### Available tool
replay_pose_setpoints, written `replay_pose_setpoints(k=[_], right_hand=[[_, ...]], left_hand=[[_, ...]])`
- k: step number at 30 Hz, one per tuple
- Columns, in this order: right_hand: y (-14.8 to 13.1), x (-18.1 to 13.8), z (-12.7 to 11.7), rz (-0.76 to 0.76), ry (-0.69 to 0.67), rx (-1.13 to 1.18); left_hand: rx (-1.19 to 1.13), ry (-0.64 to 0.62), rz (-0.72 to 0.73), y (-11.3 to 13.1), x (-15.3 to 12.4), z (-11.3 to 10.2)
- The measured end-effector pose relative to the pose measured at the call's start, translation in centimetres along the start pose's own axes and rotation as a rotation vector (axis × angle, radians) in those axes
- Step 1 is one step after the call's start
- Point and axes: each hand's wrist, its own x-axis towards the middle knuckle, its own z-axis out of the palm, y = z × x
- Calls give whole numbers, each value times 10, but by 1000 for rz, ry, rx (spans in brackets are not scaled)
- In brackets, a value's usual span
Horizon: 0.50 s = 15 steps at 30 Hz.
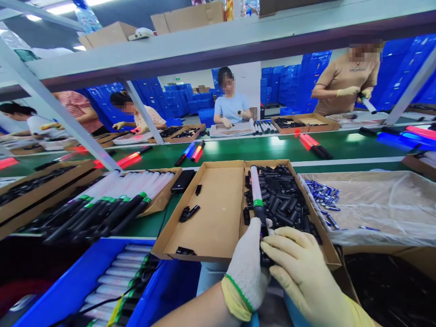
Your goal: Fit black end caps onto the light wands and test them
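Observation:
A light stick [257, 190] with a white tube, a green band and a black handle points away from me. My left hand [248, 268], in a white knit glove over a yellow one, is wrapped round its handle. My right hand [303, 263], gloved in pale yellow, closes on the handle's lower end from the right; whether a small part is also under those fingers is hidden. Just beyond both hands lies a cardboard tray [204, 164]. Its right side is heaped with small black plastic parts [282, 195], and a few black pieces [189, 212] lie in its left side.
On the right, a plastic-lined tray [391, 204] holds loose batteries [322, 195]. Light sticks [126, 200] are piled at left, above a blue bin [91, 268] of more. A green conveyor [231, 147] carries glowing sticks; several co-workers sit or stand beyond. A shelf beam [204, 50] crosses overhead.

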Motion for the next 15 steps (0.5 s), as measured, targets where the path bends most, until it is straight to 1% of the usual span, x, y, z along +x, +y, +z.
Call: replay_pose_setpoints(k=[2,4,5,6,8,9,10,12,13,15], right_hand=[[1,0,-1,10,-62,32],[16,-1,-5,7,-91,50],[30,-3,-9,35,-69,41],[50,-6,-16,102,-40,9],[99,-12,-33,343,-5,-119],[125,-15,-42,492,-95,-234],[151,-18,-50,627,-227,-365],[192,-23,-62,717,-360,-435],[207,-25,-64,729,-414,-446],[225,-28,-65,717,-483,-437]], left_hand=[[-100,33,-23,2,2,6],[-157,45,-62,7,0,11],[-161,40,-85,10,-2,12],[-150,36,-104,13,-5,13],[-105,30,-112,19,-10,14],[-89,34,-104,21,-12,14],[-78,41,-96,22,-14,15],[-65,60,-103,23,-16,15],[-55,70,-115,23,-16,15],[-35,90,-148,21,-15,15]])
